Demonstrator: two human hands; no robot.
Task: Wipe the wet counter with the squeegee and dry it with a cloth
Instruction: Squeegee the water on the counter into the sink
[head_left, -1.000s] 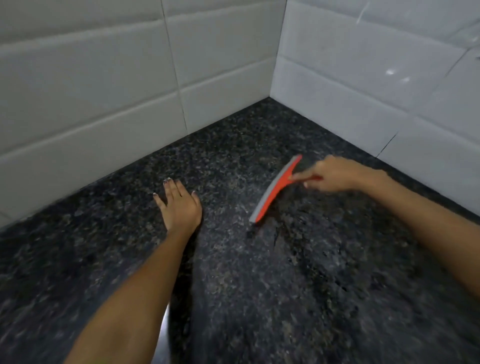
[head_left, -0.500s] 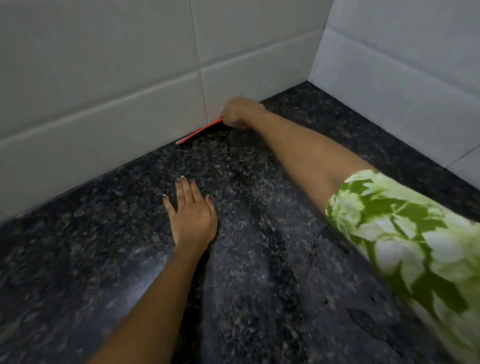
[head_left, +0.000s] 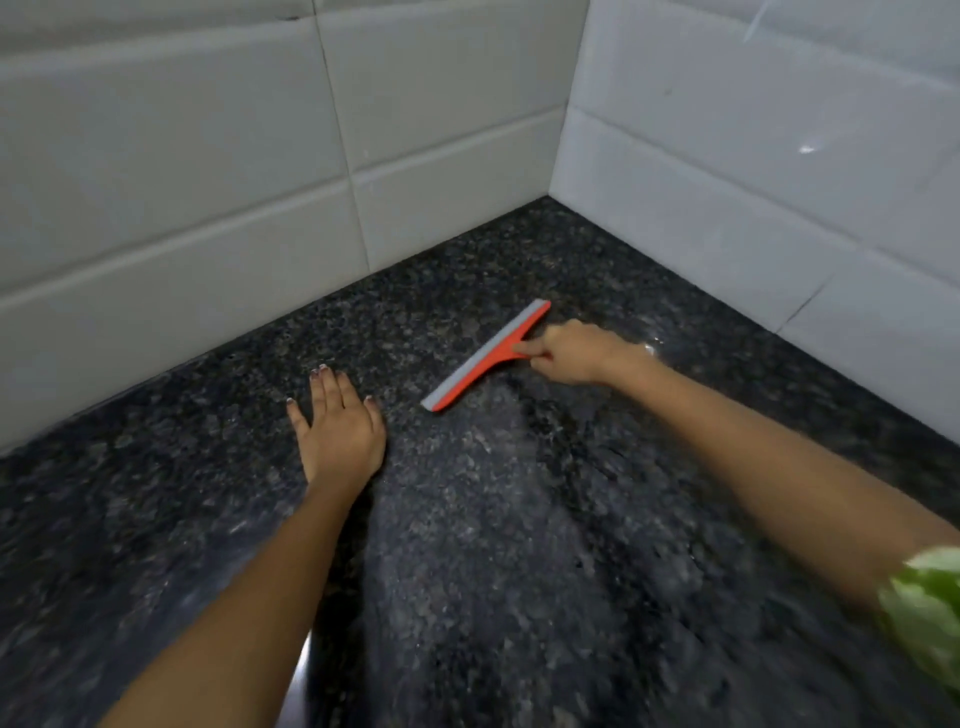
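An orange squeegee (head_left: 480, 361) with a grey rubber blade lies slanted on the dark speckled granite counter (head_left: 519, 545), blade edge down. My right hand (head_left: 574, 351) grips its short handle from the right. My left hand (head_left: 340, 426) rests flat on the counter, palm down and fingers apart, a little left of the blade's near end. A wet sheen shows on the stone near my right wrist. No cloth is in view.
White tiled walls (head_left: 208, 197) meet in a corner (head_left: 558, 192) behind the counter, closing it off at the back and right. A strip of shiny metal edge (head_left: 301, 670) shows at the bottom beside my left forearm.
My right hand has pulled the squeegee back from the foot of the back wall towards me, onto the middle of the counter. My left hand has stayed flat in place.
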